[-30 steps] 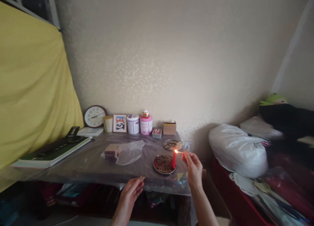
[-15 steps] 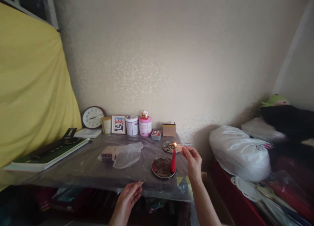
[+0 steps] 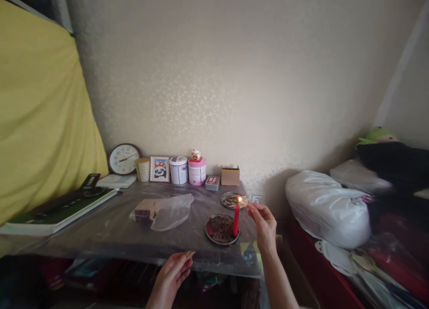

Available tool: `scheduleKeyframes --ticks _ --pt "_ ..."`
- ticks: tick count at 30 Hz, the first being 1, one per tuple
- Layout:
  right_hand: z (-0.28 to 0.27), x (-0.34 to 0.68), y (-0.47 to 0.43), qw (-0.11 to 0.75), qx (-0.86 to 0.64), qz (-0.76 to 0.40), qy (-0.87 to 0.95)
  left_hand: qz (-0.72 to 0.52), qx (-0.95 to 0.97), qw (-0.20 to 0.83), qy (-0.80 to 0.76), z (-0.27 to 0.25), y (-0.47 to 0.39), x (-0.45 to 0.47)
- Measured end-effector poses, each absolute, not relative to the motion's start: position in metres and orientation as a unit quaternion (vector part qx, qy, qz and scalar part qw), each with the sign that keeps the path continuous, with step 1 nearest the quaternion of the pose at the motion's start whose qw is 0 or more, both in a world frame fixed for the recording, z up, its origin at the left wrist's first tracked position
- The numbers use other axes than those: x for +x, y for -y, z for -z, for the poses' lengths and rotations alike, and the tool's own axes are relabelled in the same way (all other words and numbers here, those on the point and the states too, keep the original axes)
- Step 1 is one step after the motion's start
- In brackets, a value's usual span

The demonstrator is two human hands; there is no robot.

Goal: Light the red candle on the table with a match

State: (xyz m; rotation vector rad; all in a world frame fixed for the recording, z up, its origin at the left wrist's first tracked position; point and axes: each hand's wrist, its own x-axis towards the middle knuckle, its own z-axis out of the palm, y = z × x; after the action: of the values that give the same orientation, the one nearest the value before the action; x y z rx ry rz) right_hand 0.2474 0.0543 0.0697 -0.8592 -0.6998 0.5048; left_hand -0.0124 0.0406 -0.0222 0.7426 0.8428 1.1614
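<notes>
My right hand (image 3: 263, 224) pinches a thin burning match, its flame at the tip of an upright red candle (image 3: 236, 219). The candle stands in a round metal dish (image 3: 214, 235) filled with dark bits, near the table's front right corner. My left hand (image 3: 172, 273) hovers below the table's front edge and holds a small matchbox (image 3: 190, 254) between its fingertips. A second small metal dish (image 3: 229, 199) lies just behind the candle.
A plastic-covered table (image 3: 110, 231) carries a clear bag over a brown block (image 3: 161, 208), a book (image 3: 56, 210), a clock (image 3: 121, 158), tins, a framed picture and a small cardboard box (image 3: 230, 175) along the wall. A white bag (image 3: 326, 208) lies right.
The flame in my right hand has risen slightly and stayed at the candle's tip. My left hand has dropped a little lower. The view has shifted slightly.
</notes>
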Motion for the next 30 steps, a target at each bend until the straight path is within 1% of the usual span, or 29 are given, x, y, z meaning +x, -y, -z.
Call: scheduleKeyframes --ticks 8,30 --pt "-0.068 0.250 -0.052 0.812 -0.409 -0.254 0.330 -0.514 0.336 0.695 -0.374 0.013 -0.035 -0.012" --pt "-0.065 0.258 -0.050 0.784 -0.446 -0.228 0.367 -0.505 0.332 0.708 -0.366 0.013 -0.033 -0.013"
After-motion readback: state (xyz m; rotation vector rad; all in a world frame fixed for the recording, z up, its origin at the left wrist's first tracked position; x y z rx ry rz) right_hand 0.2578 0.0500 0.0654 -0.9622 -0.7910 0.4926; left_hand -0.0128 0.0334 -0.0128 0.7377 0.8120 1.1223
